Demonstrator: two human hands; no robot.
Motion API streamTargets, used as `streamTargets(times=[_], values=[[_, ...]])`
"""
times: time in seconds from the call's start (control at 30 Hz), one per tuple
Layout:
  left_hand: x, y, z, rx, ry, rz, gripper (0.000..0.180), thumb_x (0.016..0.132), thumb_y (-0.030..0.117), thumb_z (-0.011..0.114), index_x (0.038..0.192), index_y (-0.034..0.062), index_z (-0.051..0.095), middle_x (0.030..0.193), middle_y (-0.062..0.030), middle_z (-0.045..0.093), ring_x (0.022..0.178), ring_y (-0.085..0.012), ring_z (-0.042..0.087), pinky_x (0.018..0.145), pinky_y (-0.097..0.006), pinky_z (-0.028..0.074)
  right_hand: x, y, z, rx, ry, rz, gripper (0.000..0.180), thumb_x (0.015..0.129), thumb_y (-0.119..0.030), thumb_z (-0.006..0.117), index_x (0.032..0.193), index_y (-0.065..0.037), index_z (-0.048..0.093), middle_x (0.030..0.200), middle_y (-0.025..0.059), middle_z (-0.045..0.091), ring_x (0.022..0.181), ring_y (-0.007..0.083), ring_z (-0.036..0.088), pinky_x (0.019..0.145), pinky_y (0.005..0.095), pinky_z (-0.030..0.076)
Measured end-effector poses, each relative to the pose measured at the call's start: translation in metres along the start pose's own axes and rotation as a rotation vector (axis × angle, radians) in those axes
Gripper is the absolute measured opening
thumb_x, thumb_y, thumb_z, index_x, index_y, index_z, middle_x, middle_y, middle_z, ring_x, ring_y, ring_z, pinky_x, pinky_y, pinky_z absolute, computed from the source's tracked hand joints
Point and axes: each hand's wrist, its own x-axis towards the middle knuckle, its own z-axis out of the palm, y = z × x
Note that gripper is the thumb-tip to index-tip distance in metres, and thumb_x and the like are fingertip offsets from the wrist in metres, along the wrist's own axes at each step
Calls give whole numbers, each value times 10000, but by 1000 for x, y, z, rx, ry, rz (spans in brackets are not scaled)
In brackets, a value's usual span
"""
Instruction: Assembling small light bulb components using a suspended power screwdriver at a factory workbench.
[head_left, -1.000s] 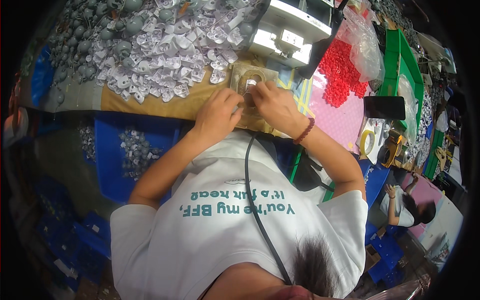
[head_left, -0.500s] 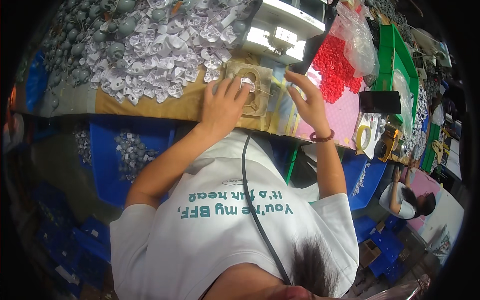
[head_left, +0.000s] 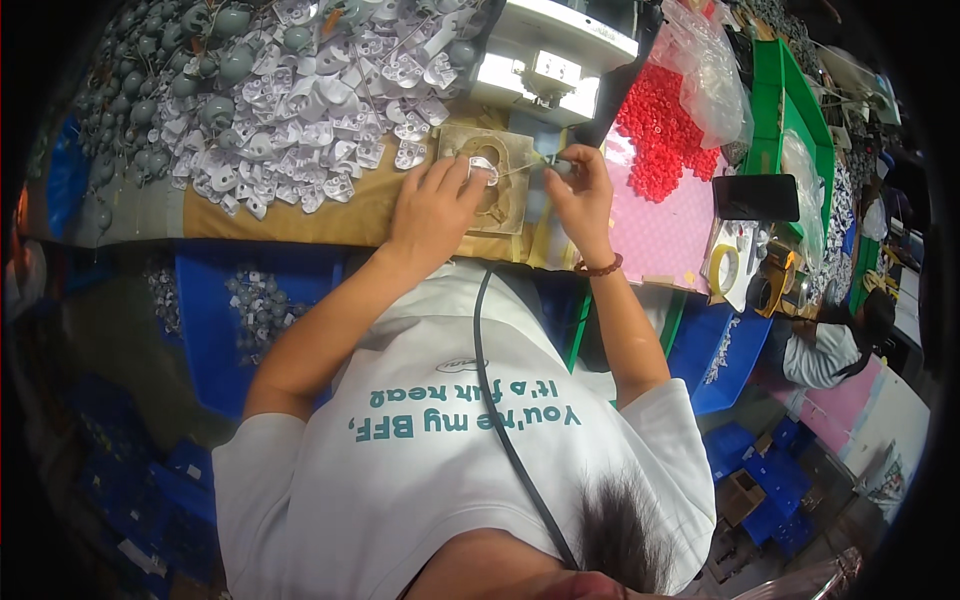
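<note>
My left hand (head_left: 437,208) lies on the near left part of a square, tan moulded block (head_left: 513,212) with a rounded hollow. Its fingertips press on a small white plastic part (head_left: 486,168) sitting in that hollow. Just right of the block, my right hand (head_left: 583,200) is closed in a pinch. Between its thumb and forefinger shows a small greyish piece (head_left: 556,164), too small to name exactly. A thin pale strand (head_left: 517,169) runs from the white part towards this pinch.
Behind the block stands a white machine (head_left: 550,75). White plastic parts (head_left: 320,120) and grey balls (head_left: 235,60) heap up at left. At right are red pieces (head_left: 655,130), a black phone (head_left: 757,198), a tape roll (head_left: 722,268) and a green bin (head_left: 785,110). Another person (head_left: 825,350) sits far right.
My right hand has moved left to the block's edge, and its spread fingers have closed into a pinch on the small greyish piece. My left hand stays on the white part.
</note>
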Motion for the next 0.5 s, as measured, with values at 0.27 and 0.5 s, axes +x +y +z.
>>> streamTargets(times=[0.27, 0.5], values=[[1, -6, -2, -50, -10, 33, 486, 723, 73, 697, 1202, 62, 615, 1223, -123, 578, 1153, -286, 544, 919, -408, 442, 24, -19, 2, 705, -423, 480, 404, 833, 20, 718, 1205, -9, 563, 1037, 115, 647, 971, 216, 664, 878, 349, 571], [5, -10, -9, -109, 4, 52, 350, 719, 85, 689, 1064, 37, 654, 1162, -133, 606, 1120, -291, 568, 882, -400, 470, 36, -38, 23, -282, -490, 47, 385, 775, -112, 795, 1109, -13, 629, 907, 98, 653, 807, 186, 658, 717, 324, 527]])
